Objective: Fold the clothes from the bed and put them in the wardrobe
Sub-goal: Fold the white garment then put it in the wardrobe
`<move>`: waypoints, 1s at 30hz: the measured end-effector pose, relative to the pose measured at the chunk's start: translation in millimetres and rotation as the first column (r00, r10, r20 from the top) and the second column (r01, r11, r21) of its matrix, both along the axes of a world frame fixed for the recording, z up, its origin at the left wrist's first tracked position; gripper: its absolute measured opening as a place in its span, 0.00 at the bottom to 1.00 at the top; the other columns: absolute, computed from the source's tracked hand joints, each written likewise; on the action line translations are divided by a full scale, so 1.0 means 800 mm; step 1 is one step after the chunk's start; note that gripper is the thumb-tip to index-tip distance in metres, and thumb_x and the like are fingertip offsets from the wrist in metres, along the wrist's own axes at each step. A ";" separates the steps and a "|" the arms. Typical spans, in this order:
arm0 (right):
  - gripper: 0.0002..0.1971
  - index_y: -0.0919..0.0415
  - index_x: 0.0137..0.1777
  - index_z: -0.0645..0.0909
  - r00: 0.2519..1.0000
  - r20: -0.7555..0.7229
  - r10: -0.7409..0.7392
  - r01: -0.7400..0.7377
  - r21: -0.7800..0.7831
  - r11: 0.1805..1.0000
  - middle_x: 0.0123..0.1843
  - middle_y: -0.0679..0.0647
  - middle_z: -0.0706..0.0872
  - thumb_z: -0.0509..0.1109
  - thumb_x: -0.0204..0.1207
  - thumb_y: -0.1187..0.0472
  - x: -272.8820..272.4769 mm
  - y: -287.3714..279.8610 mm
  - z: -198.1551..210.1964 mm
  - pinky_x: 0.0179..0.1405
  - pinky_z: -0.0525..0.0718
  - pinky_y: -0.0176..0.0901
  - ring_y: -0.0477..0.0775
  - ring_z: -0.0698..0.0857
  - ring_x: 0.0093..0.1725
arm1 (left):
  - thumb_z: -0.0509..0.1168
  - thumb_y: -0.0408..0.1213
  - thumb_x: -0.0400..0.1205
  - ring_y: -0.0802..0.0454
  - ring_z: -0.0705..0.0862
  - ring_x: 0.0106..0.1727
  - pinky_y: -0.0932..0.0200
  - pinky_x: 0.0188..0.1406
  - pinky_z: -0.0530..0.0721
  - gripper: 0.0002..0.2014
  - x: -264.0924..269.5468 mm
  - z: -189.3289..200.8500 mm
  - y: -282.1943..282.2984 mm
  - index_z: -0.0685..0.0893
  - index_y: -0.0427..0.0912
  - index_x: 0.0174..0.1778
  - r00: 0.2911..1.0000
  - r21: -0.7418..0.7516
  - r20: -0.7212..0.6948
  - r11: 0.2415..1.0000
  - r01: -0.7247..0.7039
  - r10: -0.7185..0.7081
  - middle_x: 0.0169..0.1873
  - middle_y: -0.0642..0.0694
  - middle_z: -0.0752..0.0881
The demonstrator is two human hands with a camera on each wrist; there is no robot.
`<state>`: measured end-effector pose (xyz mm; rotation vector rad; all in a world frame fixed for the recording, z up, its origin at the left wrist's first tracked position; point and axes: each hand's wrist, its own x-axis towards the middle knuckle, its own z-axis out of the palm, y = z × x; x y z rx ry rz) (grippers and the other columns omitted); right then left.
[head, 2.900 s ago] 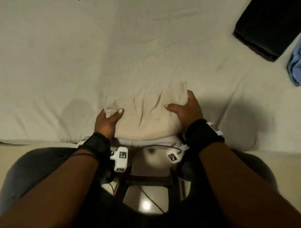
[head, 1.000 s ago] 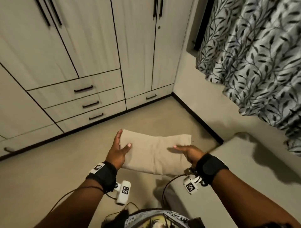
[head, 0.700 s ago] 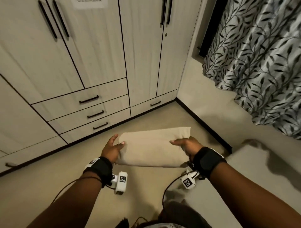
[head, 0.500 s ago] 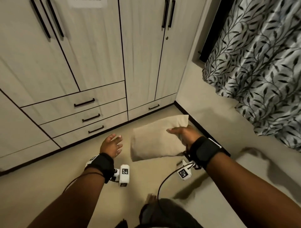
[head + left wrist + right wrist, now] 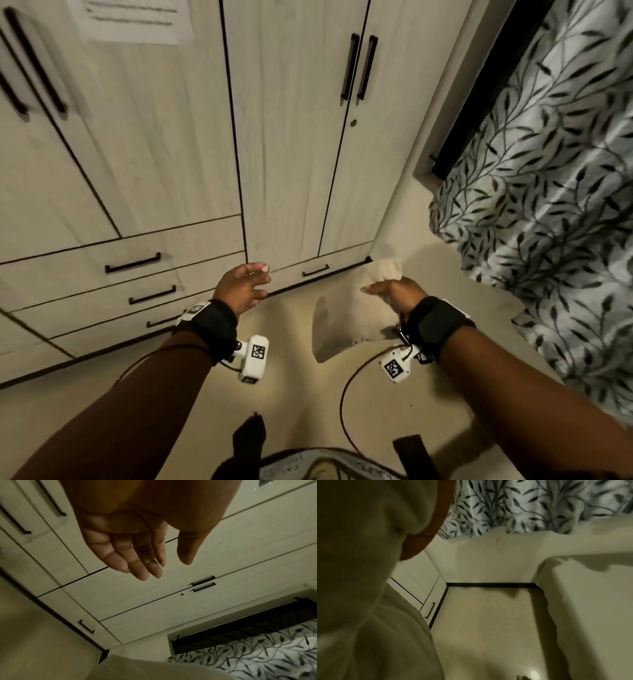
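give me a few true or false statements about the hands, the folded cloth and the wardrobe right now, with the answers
1. The right hand grips the folded beige cloth. True.
2. The left hand also holds the cloth. False: it is empty, fingers loosely spread, apart from the cloth.
3. The wardrobe doors are shut. True.
4. A sheet of paper is stuck on a wardrobe door. True.
5. The cloth lies on the floor. False: it hangs in the air from the right hand.
6. The curtain is plain white. False: it carries a dark leaf pattern.
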<state>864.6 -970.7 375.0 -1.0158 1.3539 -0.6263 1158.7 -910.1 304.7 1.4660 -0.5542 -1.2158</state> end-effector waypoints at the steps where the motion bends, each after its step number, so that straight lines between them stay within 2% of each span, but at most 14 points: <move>1: 0.11 0.61 0.57 0.87 0.999 -0.032 0.019 -0.019 0.005 1.000 0.38 0.44 0.87 0.78 0.76 0.66 -0.003 -0.034 0.003 0.31 0.83 0.42 0.44 0.85 0.38 | 0.69 0.38 0.86 0.57 0.84 0.27 0.68 0.23 0.76 0.08 -0.002 0.003 -0.033 0.84 0.42 0.60 1.000 -0.010 0.007 1.000 0.006 -0.006 0.43 0.43 0.88; 3: 0.13 0.61 0.57 0.89 0.995 -0.078 0.054 -0.053 0.013 0.999 0.40 0.50 0.92 0.81 0.72 0.62 -0.005 -0.080 0.010 0.34 0.85 0.45 0.47 0.89 0.36 | 0.70 0.37 0.86 0.54 0.81 0.28 0.69 0.20 0.72 0.08 -0.006 0.008 -0.078 0.84 0.42 0.59 0.998 0.011 0.046 0.999 0.032 -0.032 0.43 0.43 0.88; 4: 0.18 0.62 0.56 0.90 0.994 -0.075 0.077 -0.077 0.015 0.997 0.45 0.57 0.94 0.85 0.67 0.58 -0.002 -0.107 0.021 0.40 0.90 0.53 0.55 0.92 0.41 | 0.71 0.38 0.85 0.53 0.80 0.29 0.68 0.20 0.71 0.08 -0.007 0.009 -0.105 0.84 0.44 0.58 0.999 0.014 0.040 0.999 0.030 -0.030 0.42 0.44 0.88; 6: 0.35 0.62 0.57 0.91 0.993 -0.064 0.095 -0.096 -0.008 0.995 0.53 0.62 0.93 0.92 0.48 0.49 0.002 -0.160 0.030 0.59 0.88 0.72 0.68 0.92 0.52 | 0.71 0.39 0.84 0.51 0.80 0.30 0.67 0.21 0.70 0.08 -0.009 0.012 -0.151 0.85 0.45 0.58 0.999 0.005 0.025 0.999 0.040 -0.041 0.43 0.44 0.89; 7: 0.41 0.62 0.58 0.91 0.992 -0.057 0.111 -0.114 -0.045 0.992 0.54 0.61 0.93 0.93 0.42 0.47 0.003 -0.197 0.031 0.64 0.85 0.72 0.68 0.91 0.55 | 0.72 0.40 0.84 0.51 0.80 0.30 0.67 0.21 0.70 0.08 -0.007 0.013 -0.182 0.85 0.45 0.58 0.998 0.002 0.037 0.999 0.053 -0.053 0.43 0.44 0.89; 8: 0.40 0.62 0.58 0.91 0.990 -0.065 0.125 -0.129 -0.062 0.990 0.53 0.59 0.94 0.93 0.43 0.47 0.006 -0.227 0.030 0.66 0.85 0.68 0.66 0.91 0.56 | 0.72 0.39 0.84 0.51 0.81 0.30 0.68 0.21 0.71 0.09 -0.006 0.011 -0.208 0.85 0.44 0.59 0.996 0.004 0.059 0.998 0.066 -0.066 0.43 0.44 0.89; 9: 0.34 0.62 0.59 0.90 0.988 -0.083 0.129 -0.136 -0.081 0.987 0.53 0.57 0.94 0.91 0.52 0.51 0.011 -0.255 0.038 0.66 0.86 0.63 0.64 0.91 0.56 | 0.72 0.39 0.84 0.52 0.80 0.29 0.68 0.20 0.71 0.10 -0.004 0.010 -0.238 0.85 0.43 0.59 0.994 0.001 0.079 0.997 0.079 -0.079 0.43 0.45 0.89; 12: 0.19 0.65 0.61 0.88 0.987 -0.113 0.114 -0.131 -0.154 0.979 0.50 0.55 0.94 0.82 0.70 0.65 0.026 -0.333 0.060 0.54 0.89 0.47 0.57 0.93 0.50 | 0.73 0.41 0.84 0.54 0.82 0.30 0.68 0.23 0.74 0.10 0.000 0.015 -0.329 0.86 0.44 0.59 0.986 -0.041 0.128 0.992 0.117 -0.111 0.44 0.47 0.90; 16: 0.14 0.67 0.58 0.88 0.984 -0.127 0.127 -0.149 -0.186 0.971 0.50 0.62 0.94 0.79 0.73 0.70 0.050 -0.441 0.079 0.37 0.90 0.40 0.56 0.93 0.42 | 0.73 0.40 0.84 0.56 0.83 0.34 0.71 0.27 0.78 0.11 0.012 0.041 -0.463 0.86 0.42 0.61 0.960 -0.143 0.225 0.969 0.200 -0.165 0.49 0.44 0.89; 19: 0.13 0.67 0.57 0.88 0.988 -0.129 0.087 -0.113 -0.214 0.970 0.44 0.57 0.94 0.78 0.73 0.71 0.072 -0.515 0.097 0.33 0.88 0.36 0.51 0.93 0.38 | 0.73 0.40 0.84 0.55 0.83 0.34 0.72 0.27 0.78 0.11 0.019 0.076 -0.553 0.86 0.43 0.60 0.944 -0.188 0.271 0.951 0.245 -0.190 0.50 0.43 0.88; 22: 0.13 0.62 0.58 0.88 0.979 -0.141 0.147 -0.181 -0.263 0.948 0.48 0.54 0.94 0.78 0.73 0.70 0.092 -0.582 0.119 0.40 0.89 0.36 0.52 0.93 0.46 | 0.74 0.37 0.83 0.50 0.84 0.44 0.71 0.33 0.80 0.10 0.028 0.115 -0.630 0.86 0.44 0.59 0.939 -0.275 0.301 0.928 0.251 -0.164 0.50 0.45 0.87; 25: 0.10 0.56 0.48 0.87 0.969 -0.144 0.199 -0.235 -0.305 0.923 0.41 0.50 0.92 0.77 0.74 0.72 0.110 -0.648 0.145 0.34 0.87 0.33 0.48 0.92 0.39 | 0.77 0.44 0.80 0.52 0.85 0.59 0.55 0.57 0.83 0.19 0.033 0.144 -0.697 0.83 0.55 0.67 0.915 -0.345 0.398 0.913 0.220 -0.070 0.59 0.53 0.87; 27: 0.13 0.57 0.54 0.87 0.952 -0.154 0.266 -0.304 -0.343 0.889 0.46 0.54 0.93 0.78 0.73 0.71 0.118 -0.700 0.158 0.43 0.89 0.41 0.57 0.92 0.48 | 0.76 0.45 0.81 0.57 0.83 0.65 0.54 0.65 0.81 0.25 0.030 0.164 -0.735 0.78 0.58 0.73 0.889 -0.367 0.457 0.911 0.188 0.001 0.67 0.55 0.85; 30: 0.30 0.60 0.69 0.82 0.922 -0.160 0.353 -0.388 -0.377 0.841 0.57 0.58 0.92 0.84 0.66 0.66 0.134 -0.771 0.161 0.57 0.90 0.53 0.60 0.91 0.57 | 0.75 0.44 0.81 0.57 0.83 0.67 0.56 0.70 0.80 0.28 0.018 0.180 -0.778 0.76 0.55 0.77 0.863 -0.393 0.503 0.901 0.182 0.045 0.69 0.53 0.84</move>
